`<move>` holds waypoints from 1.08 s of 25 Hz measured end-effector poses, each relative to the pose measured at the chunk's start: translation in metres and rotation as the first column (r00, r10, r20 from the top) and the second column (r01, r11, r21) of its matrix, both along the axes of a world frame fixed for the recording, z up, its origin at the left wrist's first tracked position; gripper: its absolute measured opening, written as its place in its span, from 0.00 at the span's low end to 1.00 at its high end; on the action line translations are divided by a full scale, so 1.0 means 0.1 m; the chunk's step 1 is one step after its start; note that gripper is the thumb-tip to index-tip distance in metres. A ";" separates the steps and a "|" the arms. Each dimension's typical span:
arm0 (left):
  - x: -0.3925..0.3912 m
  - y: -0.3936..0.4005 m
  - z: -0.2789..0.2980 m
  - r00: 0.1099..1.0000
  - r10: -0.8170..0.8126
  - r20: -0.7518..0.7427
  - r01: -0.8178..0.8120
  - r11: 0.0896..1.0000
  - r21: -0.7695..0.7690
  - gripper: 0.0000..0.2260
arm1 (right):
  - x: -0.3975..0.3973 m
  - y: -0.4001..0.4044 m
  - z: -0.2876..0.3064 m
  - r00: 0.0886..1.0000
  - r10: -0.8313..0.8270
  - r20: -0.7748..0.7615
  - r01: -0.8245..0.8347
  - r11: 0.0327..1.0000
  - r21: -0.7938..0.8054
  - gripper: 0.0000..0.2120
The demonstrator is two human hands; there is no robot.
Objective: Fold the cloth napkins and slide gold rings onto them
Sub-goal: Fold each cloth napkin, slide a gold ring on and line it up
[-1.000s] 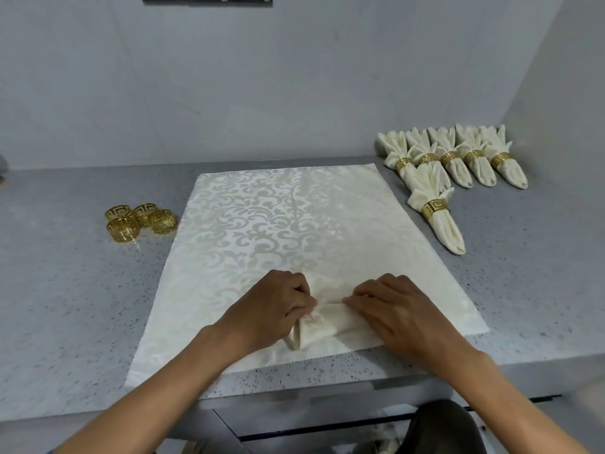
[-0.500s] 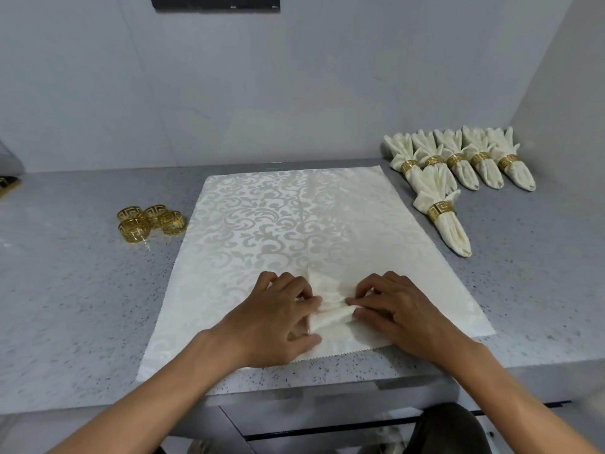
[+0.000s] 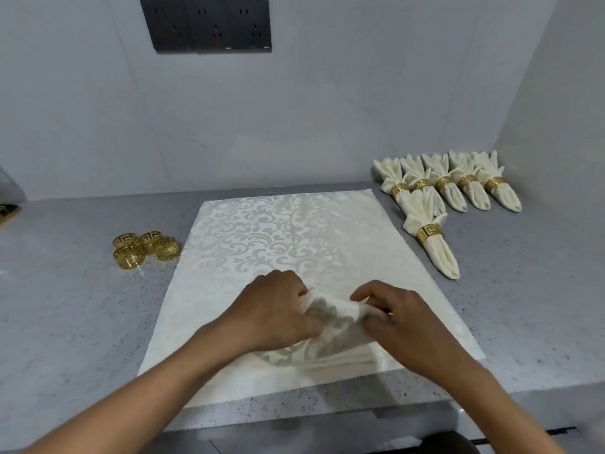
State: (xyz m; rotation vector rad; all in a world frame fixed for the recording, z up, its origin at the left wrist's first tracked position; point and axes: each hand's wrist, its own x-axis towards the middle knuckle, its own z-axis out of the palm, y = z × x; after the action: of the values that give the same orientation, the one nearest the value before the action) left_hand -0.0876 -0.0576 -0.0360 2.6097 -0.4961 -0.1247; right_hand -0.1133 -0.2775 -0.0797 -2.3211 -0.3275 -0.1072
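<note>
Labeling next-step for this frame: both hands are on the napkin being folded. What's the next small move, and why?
Probably finish gathering the fold: both the left hand and the right hand pinch the bunched napkin, which looks loose and unringed. Once it is tight in one grip, the left hand could reach for the loose gold rings on that side. Six ringed napkins already lie at the right.

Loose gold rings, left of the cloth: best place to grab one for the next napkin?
Take the front ring, nearest the counter edge. Pinch its band with fingers from above and the near side. The other loose rings crowd it behind and to the right, while its near and left sides are free.
</note>
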 end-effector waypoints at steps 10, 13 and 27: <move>0.52 0.13 -0.24 0.602 0.103 -0.792 -0.402 0.896 -0.189 0.11 | 0.13 0.35 -0.41 0.994 0.108 -0.014 -0.105 0.923 -0.370 0.28; 0.54 0.16 -0.21 0.627 0.137 -0.767 -0.371 0.918 -0.140 0.22 | 0.17 0.43 -0.51 0.999 0.043 -0.014 -0.044 0.890 -0.453 0.40; 0.15 0.07 -0.99 0.970 -0.230 0.076 0.197 0.932 0.303 0.30 | 0.11 0.25 -0.61 0.990 -0.142 0.014 0.120 0.770 -0.627 0.39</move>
State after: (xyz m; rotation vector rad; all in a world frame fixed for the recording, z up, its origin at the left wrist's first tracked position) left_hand -0.0727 -0.0501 -0.1350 2.8549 -0.8621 -0.1347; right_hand -0.1026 -0.2523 -0.1404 -3.0141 -0.1962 -0.0249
